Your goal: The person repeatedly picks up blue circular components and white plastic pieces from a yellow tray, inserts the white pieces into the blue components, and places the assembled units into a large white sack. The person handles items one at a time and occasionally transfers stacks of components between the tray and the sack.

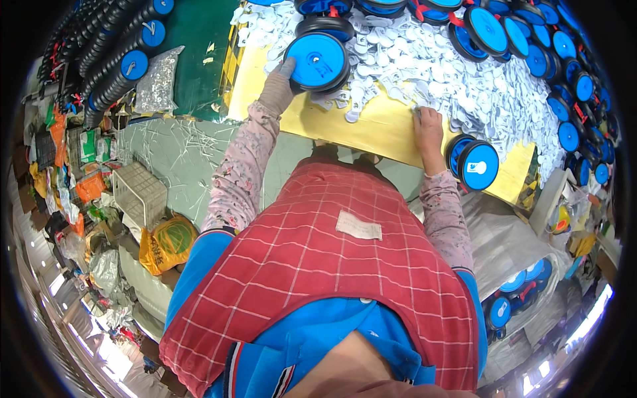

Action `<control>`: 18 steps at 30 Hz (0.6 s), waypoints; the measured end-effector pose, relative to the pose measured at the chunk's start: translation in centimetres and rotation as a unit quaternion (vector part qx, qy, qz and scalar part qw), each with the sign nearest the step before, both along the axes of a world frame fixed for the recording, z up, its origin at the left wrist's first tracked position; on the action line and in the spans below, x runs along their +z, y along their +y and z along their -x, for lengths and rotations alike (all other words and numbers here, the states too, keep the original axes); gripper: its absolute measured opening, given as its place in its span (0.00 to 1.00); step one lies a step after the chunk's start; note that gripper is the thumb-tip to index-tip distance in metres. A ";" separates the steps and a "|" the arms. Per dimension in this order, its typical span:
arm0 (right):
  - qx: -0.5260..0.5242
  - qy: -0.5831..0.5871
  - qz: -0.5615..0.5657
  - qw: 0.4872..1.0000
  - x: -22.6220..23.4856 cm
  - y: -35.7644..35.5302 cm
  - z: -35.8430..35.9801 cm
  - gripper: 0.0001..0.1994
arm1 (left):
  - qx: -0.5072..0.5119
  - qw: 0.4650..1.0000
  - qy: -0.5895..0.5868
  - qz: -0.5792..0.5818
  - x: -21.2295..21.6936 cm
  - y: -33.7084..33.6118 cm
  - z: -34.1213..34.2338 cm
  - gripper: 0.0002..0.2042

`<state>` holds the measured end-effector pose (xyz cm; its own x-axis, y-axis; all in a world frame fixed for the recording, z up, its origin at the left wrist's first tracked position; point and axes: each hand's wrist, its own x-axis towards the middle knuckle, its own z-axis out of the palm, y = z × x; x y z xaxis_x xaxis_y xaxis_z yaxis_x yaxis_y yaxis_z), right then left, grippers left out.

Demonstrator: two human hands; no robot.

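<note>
My left hand (276,87), in a grey glove, grips the left rim of a blue-faced black wheel (317,60) that sits in a pair at the table's near left. My bare right hand (428,131) is over the table's front edge, its fingers curled together beside the heap of white paddle-shaped pieces (424,63). What those fingers pinch, if anything, is too small to make out. Just right of that hand stands another pair of wheels (480,167), with a round white sticker on the blue face. Several loose white pieces (353,114) lie near the left wheel.
The yellow tabletop (371,136) shows along the front edge. Blue-and-black wheels (488,30) pile up behind and to the right, some with red parts. Stacked wheels (135,65) and a clear bag (158,81) are at left. A crate (140,194) stands on the floor.
</note>
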<state>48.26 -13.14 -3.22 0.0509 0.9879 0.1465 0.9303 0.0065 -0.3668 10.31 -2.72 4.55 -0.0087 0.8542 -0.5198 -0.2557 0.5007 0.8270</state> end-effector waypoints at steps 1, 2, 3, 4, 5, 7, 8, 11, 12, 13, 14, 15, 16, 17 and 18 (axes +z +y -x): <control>0.002 0.009 0.012 1.000 0.3 0.0 0.3 0.12 | -0.011 1.000 -0.014 -0.016 0.7 -0.4 0.4 0.25; 0.003 0.019 0.025 1.000 0.5 0.0 0.7 0.12 | -0.022 0.999 -0.028 -0.033 0.9 -0.8 1.0 0.25; 0.003 0.028 0.037 0.999 0.8 -0.1 1.2 0.13 | -0.022 0.997 -0.034 -0.072 0.0 -1.4 2.7 0.25; -0.029 0.103 0.073 0.992 1.6 -0.3 2.4 0.13 | -0.003 0.994 -0.077 -0.073 0.4 -1.9 3.9 0.22; -0.066 0.179 0.107 0.976 2.5 -1.0 4.1 0.13 | -0.015 0.995 -0.073 -0.074 2.4 -2.6 5.1 0.22; -0.056 0.243 0.048 0.967 -0.7 -2.5 5.0 0.16 | -0.058 0.996 -0.027 -0.059 3.9 -3.0 9.0 0.21; -0.041 0.160 0.023 0.986 -0.6 -2.5 5.9 0.16 | -0.086 0.995 0.016 -0.043 3.2 -3.2 11.8 0.21; -0.010 -0.041 -0.038 0.998 0.7 -3.0 8.2 0.17 | -0.281 0.933 0.209 -0.084 3.0 -2.1 13.2 0.21; -0.003 -0.024 -0.026 0.999 0.3 -3.3 8.3 0.17 | -0.360 0.883 0.280 -0.113 2.8 -1.2 12.6 0.21; 0.006 -0.009 -0.016 1.000 -0.2 -3.3 8.0 0.17 | -0.363 0.886 0.258 -0.128 1.1 -0.2 12.0 0.20; 0.013 0.004 -0.005 1.000 -0.4 -3.4 7.8 0.18 | -0.389 0.864 0.278 -0.159 0.3 1.2 10.7 0.18; -0.014 0.015 0.019 1.000 -0.3 -3.2 7.8 0.18 | -0.412 0.839 0.300 -0.188 0.0 2.4 9.2 0.17; -0.040 0.024 0.046 0.998 0.1 -3.1 7.8 0.18 | -0.383 0.815 0.332 -0.280 -0.9 3.7 7.8 0.16; -0.067 0.034 0.070 0.995 0.6 -2.8 7.9 0.18 | -0.348 0.782 0.362 -0.370 -1.3 4.5 6.6 0.16; -0.080 0.082 0.044 0.992 1.5 -2.4 8.5 0.18 | -0.297 0.788 0.380 -0.383 -0.6 4.6 5.6 0.16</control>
